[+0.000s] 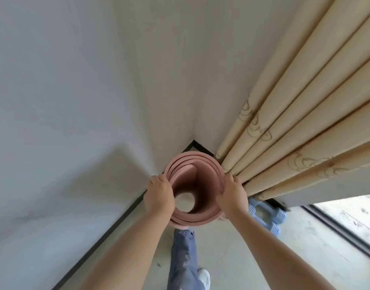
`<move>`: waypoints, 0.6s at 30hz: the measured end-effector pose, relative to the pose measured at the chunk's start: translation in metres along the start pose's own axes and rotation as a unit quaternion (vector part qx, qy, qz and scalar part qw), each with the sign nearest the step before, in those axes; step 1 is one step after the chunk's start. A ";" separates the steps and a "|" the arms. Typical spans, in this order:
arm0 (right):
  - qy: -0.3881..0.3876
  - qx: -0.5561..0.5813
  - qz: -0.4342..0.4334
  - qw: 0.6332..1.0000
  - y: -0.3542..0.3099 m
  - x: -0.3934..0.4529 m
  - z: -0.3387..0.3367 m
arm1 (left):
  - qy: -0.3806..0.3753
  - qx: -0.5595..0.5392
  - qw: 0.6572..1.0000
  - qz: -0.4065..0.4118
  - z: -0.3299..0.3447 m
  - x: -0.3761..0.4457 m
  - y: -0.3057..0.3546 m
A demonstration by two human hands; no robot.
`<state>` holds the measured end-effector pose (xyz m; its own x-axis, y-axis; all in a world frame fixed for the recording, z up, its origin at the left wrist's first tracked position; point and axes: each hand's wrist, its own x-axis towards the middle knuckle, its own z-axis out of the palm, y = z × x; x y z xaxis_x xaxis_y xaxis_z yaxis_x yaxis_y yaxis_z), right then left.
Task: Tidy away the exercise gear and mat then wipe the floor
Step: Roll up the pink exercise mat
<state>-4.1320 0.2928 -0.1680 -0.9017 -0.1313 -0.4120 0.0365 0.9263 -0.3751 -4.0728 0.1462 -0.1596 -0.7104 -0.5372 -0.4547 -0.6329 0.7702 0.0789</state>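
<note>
A rolled pink mat (195,164) stands upright on end in the room's corner, and I look straight down its hollow core to the pale floor. My left hand (159,194) grips the roll's left rim with fingers curled over the edge. My right hand (233,196) grips the right rim the same way. Two light blue dumbbells (267,215) lie on the floor just right of the mat, partly hidden behind my right forearm.
White walls (75,101) meet in the corner behind the mat, with a dark baseboard (108,229) along the floor. Beige curtains (295,122) hang at the right, touching the mat. A dark window track (343,231) runs at far right. My leg and white shoe (204,277) are below.
</note>
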 end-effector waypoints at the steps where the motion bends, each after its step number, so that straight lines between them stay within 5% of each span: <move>1: -0.005 -0.013 -0.013 1.000 -0.003 0.021 -0.001 | -0.005 -0.007 1.000 -0.006 0.000 0.022 0.007; 12: -0.015 -0.045 -0.008 0.999 -0.008 0.227 0.032 | -0.077 -0.069 0.994 -0.022 0.030 0.222 0.080; 18: 0.024 -0.092 -0.077 0.992 -0.012 0.293 0.018 | -0.027 -0.063 0.998 0.007 0.023 0.277 0.109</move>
<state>-4.3892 0.2371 -0.2988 -0.9100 -0.2629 -0.3206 -0.1784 0.9463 -0.2697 -4.3322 0.0891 -0.2971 -0.7049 -0.5044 -0.4987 -0.6585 0.7267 0.1957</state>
